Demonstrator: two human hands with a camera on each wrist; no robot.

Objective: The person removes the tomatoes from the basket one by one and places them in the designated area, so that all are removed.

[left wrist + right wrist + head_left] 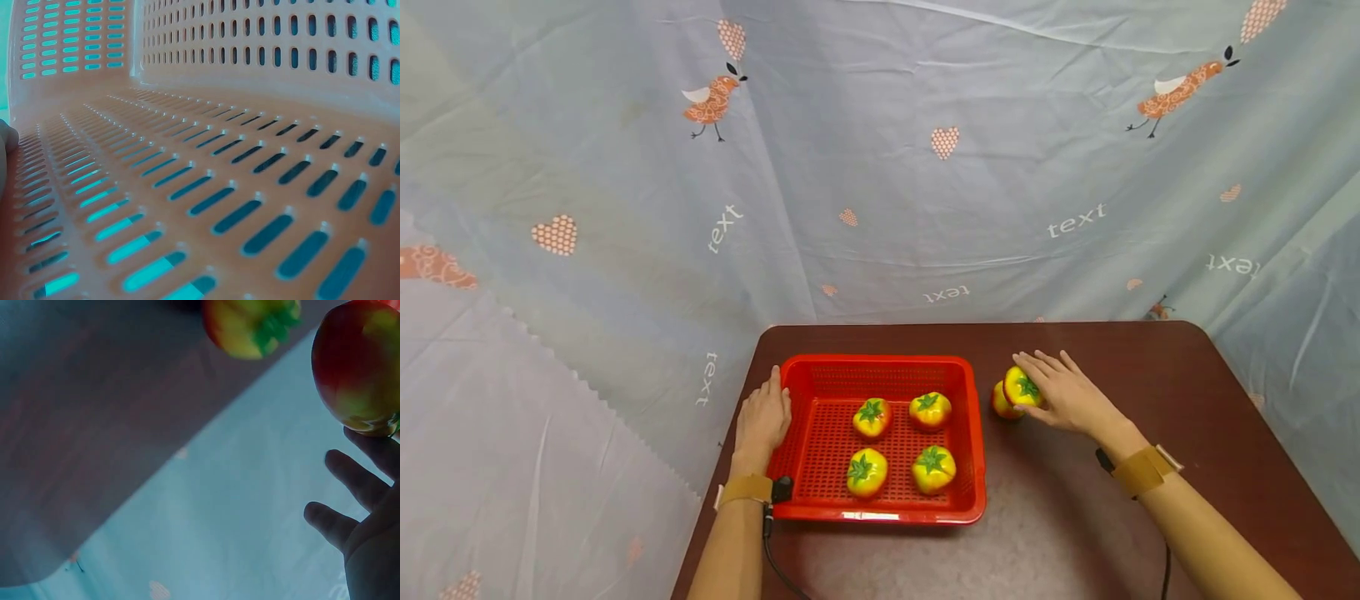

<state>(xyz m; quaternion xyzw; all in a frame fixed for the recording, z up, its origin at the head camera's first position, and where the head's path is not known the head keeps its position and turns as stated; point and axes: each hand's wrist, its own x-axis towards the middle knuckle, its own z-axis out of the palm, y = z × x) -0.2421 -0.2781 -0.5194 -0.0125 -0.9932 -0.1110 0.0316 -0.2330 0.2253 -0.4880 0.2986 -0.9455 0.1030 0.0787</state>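
My right hand (1063, 393) holds a red-and-yellow toy tomato (1022, 387) with a green star-shaped top, between thumb and fingers. In the right wrist view the held tomato (359, 369) is at the upper right, with several fingers (356, 475) spread below it. Another tomato (1000, 405) lies on the table, partly hidden behind the held one. At the left rim of the red plastic basket (880, 360) rests my left hand (763, 417), its visible fingers fairly straight. Several tomatoes (871, 418) sit inside the basket, towards its right half.
The basket's slotted floor and walls (187, 156) fill the left wrist view. A dark brown table (1112, 500) carries everything. A pale blue printed curtain (880, 183) hangs behind and beside it. A cable (775, 567) trails from the left wrist band.
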